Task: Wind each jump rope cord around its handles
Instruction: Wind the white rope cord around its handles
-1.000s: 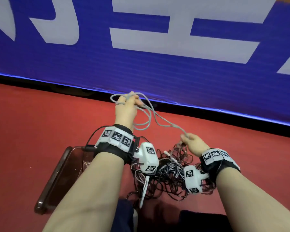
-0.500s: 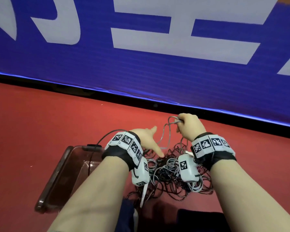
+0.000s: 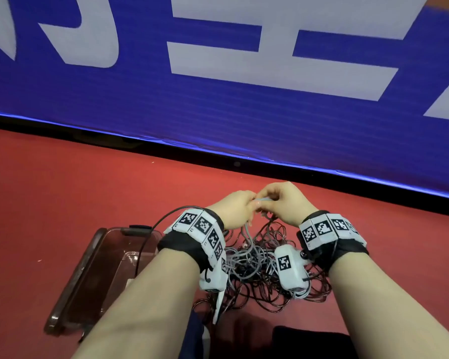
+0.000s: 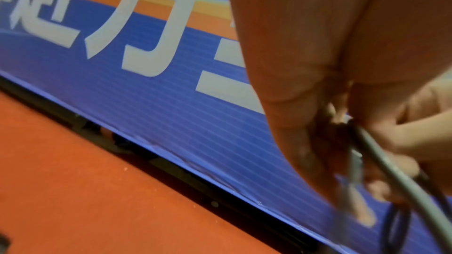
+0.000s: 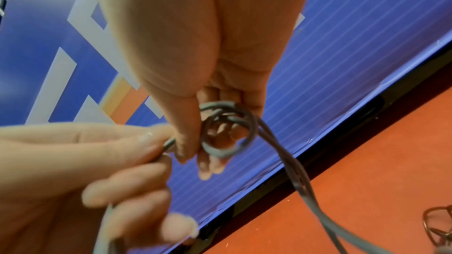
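Your hands meet over tangled jump ropes on the red floor.
Your left hand (image 3: pixel 235 208) and right hand (image 3: pixel 287 203) both pinch the coiled grey cord (image 5: pixel 227 130).

A sports hall: red rubbery court floor (image 3: pixel 62 203) edged by a blue corrugated barrier board with large white lettering (image 3: pixel 218 112).

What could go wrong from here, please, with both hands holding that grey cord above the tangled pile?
The grey cord sits in small loose coils in the right hand; they could spring open if the grip eases. The left hand only pinches a strand, which might slip. The cord trails into the tangled pile, so pulling could snag it or drag other cords along.
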`<state>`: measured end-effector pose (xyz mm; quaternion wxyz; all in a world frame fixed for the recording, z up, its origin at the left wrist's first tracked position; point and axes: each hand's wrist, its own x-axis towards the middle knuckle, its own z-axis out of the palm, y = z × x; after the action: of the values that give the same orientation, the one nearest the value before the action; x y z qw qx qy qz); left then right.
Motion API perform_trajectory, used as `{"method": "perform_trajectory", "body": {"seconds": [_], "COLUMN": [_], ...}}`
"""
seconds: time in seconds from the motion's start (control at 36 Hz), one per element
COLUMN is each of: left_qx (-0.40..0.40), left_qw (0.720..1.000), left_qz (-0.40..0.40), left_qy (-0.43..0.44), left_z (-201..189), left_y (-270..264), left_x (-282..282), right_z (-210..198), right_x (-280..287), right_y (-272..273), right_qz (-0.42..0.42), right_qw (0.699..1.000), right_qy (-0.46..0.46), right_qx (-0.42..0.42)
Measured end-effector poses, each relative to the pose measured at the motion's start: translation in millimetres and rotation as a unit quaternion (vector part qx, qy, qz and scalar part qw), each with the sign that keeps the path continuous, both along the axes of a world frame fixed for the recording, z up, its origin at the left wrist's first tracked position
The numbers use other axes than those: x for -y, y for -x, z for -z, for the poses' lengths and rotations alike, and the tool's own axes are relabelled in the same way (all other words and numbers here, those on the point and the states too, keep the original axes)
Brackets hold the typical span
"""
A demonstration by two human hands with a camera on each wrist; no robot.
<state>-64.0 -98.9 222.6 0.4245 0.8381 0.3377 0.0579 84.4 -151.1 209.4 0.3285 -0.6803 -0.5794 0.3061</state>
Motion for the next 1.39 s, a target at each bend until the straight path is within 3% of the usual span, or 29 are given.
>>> {"method": "perform_trajectory", "body": {"seconds": [0.08,0.17,0.28,0.33,0.39,0.44,0.5,0.56,0.61,0.67,0.72,0.78,0.83,0.89,0.94,1.0,1.06,1.19,1.28,1.39], "left_qx": [0.104,0.191,0.277,0.326,0.39,0.407,0.355,0.234,0.089,-0.049,-0.189,-0.265,-0.206,-0.071,0.019,0.05,0.068,0.103,0.163,0.232], "left_qw": [0.991,0.973,0.942,0.914,0.863,0.833,0.86,0.912,0.942,0.942,0.929,0.924,0.957,0.991,0.998,0.995,0.995,0.991,0.975,0.941], "left_qz": [-0.086,-0.129,-0.191,-0.241,-0.316,-0.369,-0.366,-0.336,-0.321,-0.323,-0.307,-0.261,-0.182,-0.099,-0.049,-0.038,-0.027,-0.074,-0.107,-0.205], "left_qy": [0.014,-0.005,0.003,0.017,0.052,0.064,0.03,-0.012,-0.046,-0.069,-0.081,-0.087,-0.095,-0.053,0.018,0.071,0.07,-0.032,-0.109,-0.137], "left_z": [-1.3,-3.8,-6.7,-12.8,-19.4,-19.5,-13.8,-3.4,7.2,11.3,11.7,12.0,16.6,17.8,15.7,12.6,11.4,-1.5,-7.2,-12.9], "left_y": [-2.0,-2.6,-3.4,-2.0,3.9,12.1,15.1,17.2,21.0,26.5,29.2,27.9,21.1,11.6,2.0,-3.4,-2.6,5.6,7.1,2.3], "left_x": [-3.3,-8.2,-8.4,-13.2,-22.7,-34.3,-39.9,-40.7,-37.4,-32.2,-26.0,-21.0,-22.4,-18.7,-10.7,-3.2,1.0,-11.0,-13.0,-15.4], "right_z": [10.3,29.7,46.1,55.1,65.0,71.6,65.6,54.0,40.1,32.8,33.6,29.1,26.9,22.5,19.6,15.1,9.5,12.0,21.3,28.1], "right_x": [-4.7,-3.5,3.0,6.6,14.9,23.6,27.3,26.2,14.8,3.8,0.3,0.9,1.0,1.7,-2.3,-4.4,-7.4,-0.8,5.0,12.6], "right_y": [-1.3,-7.0,-10.1,-13.4,-18.4,-25.9,-30.8,-36.4,-39.2,-40.1,-37.4,-27.8,-14.3,-4.9,-0.3,3.0,4.2,-2.7,-3.2,3.5], "right_qz": [0.023,0.042,0.072,0.094,0.104,0.119,0.126,0.169,0.214,0.215,0.22,0.23,0.195,0.145,0.113,0.108,0.117,0.114,0.073,0.027], "right_qw": [0.999,0.992,0.986,0.982,0.967,0.954,0.959,0.965,0.957,0.95,0.96,0.954,0.952,0.967,0.98,0.987,0.986,0.991,0.997,0.995], "right_qy": [0.003,0.071,0.117,0.138,0.204,0.262,0.255,0.183,0.13,0.107,0.043,0.024,0.013,0.024,0.033,0.022,0.004,-0.025,0.026,0.092], "right_qx": [0.031,0.099,0.094,0.094,0.115,0.081,0.006,-0.081,-0.147,-0.198,-0.17,-0.191,-0.236,-0.206,-0.161,-0.116,-0.115,-0.059,-0.013,-0.041]}}
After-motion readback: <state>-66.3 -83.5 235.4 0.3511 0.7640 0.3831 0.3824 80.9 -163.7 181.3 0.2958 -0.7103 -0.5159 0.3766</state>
